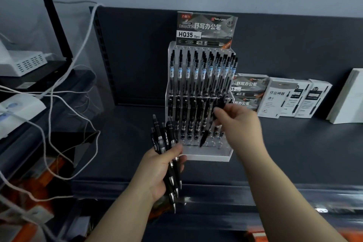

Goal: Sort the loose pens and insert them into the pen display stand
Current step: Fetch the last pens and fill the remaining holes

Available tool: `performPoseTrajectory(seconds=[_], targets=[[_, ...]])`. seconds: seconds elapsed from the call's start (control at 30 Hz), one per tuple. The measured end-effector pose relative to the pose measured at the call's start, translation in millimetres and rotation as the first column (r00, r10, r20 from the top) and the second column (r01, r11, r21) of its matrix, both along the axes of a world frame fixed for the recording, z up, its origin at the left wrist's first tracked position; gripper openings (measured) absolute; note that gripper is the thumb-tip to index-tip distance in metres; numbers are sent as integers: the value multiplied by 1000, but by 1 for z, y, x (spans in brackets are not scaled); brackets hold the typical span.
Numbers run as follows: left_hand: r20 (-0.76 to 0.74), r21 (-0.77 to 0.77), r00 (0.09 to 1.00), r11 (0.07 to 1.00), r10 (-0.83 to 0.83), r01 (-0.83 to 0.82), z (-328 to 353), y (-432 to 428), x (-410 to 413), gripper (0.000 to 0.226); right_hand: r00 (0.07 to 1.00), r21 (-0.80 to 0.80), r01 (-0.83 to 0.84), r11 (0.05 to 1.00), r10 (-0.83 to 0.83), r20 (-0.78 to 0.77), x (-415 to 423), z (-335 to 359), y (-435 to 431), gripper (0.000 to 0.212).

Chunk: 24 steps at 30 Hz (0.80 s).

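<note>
1. The left hand (157, 171) is clenched round a bundle of black pens (163, 141), just front-left of the pen display stand (208, 156).
2. The right hand (239, 124) pinches a single pen (205, 135) (tilted, tip down) over the stand's front holes.
3. Pen boxes (284, 98) sit right of the stand.

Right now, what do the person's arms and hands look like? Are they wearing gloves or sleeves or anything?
No gloves and no sleeves. The left hand and the right hand are both bare, and so are the left forearm and the right forearm, all the way to the bottom edge of the picture. I can see no watch, bracelet or ring on them.
</note>
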State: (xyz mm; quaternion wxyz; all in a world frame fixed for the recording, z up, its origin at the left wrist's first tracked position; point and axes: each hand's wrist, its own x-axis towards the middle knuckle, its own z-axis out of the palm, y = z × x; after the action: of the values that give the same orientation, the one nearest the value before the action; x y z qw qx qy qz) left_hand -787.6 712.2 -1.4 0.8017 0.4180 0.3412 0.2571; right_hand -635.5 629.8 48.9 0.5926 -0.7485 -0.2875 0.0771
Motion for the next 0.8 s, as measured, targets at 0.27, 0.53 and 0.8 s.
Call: performPoseTrajectory(seconds=[0.27,0.53,0.8], targets=[[-17,47,1000,999,-13,14,0,4,2,7,980,-55,85,995,-73,184,11,-6,16,15],[-5,62,1000,998,1,0,1,9,-2,9,947,-297,106,949,-6,321,12,-26,32,26],[14,68,1000,998,-13,12,3,7,-3,8,962,-249,100,963,-30,272,9,-29,27,27]])
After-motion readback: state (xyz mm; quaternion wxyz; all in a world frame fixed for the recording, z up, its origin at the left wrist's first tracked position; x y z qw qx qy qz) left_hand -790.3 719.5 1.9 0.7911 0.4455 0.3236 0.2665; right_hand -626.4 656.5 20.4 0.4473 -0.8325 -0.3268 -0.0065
